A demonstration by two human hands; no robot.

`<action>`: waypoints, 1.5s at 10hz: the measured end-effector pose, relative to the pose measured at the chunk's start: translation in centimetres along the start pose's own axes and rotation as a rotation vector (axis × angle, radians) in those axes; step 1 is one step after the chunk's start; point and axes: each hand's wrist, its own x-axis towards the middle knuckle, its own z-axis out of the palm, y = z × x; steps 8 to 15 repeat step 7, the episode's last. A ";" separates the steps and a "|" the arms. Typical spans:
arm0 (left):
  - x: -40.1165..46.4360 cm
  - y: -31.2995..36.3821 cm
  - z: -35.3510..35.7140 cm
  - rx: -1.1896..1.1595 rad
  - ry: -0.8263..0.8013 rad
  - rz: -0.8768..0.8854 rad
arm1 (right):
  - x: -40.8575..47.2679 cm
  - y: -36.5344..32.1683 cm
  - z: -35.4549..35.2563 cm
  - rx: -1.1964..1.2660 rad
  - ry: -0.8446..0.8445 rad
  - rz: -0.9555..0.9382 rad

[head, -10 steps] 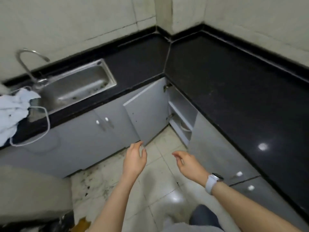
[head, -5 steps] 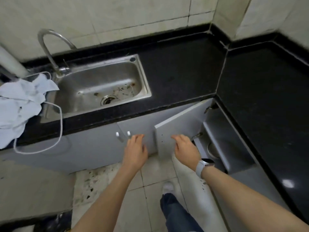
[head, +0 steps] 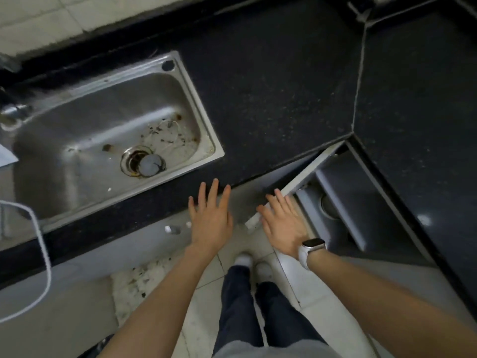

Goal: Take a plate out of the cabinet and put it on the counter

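Note:
The grey cabinet door under the counter corner stands ajar, seen from above. Inside the cabinet a shelf shows, and below it the rim of a round pale plate, mostly hidden by the shelf. My right hand, with a watch on its wrist, lies flat with fingers apart, its fingertips touching the top edge of the door. My left hand is spread flat and empty by the front edge of the black counter, left of the door.
A steel sink with debris and a drain plug is set in the counter to the left. A white cable loops over the counter edge at far left. My legs and feet stand on the tiled floor below.
The view has moved closer and tilted down over the counter. Both hands have risen to the counter edge, and my right hand has reached the top of the open door.

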 end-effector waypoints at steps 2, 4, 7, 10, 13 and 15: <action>3.1 4.4 -0.7 0.018 0.074 0.270 | -5.2 0.6 1.0 0.001 0.048 0.255; 7.0 9.0 0.2 0.126 -0.053 0.433 | -9.8 4.3 0.3 0.047 -0.006 0.587; 8.6 8.9 2.1 0.154 -0.004 0.389 | -9.5 10.0 -2.5 0.171 0.012 0.889; 8.6 8.9 2.1 0.154 -0.004 0.389 | -9.5 10.0 -2.5 0.171 0.012 0.889; 8.6 8.9 2.1 0.154 -0.004 0.389 | -9.5 10.0 -2.5 0.171 0.012 0.889; 8.6 8.9 2.1 0.154 -0.004 0.389 | -9.5 10.0 -2.5 0.171 0.012 0.889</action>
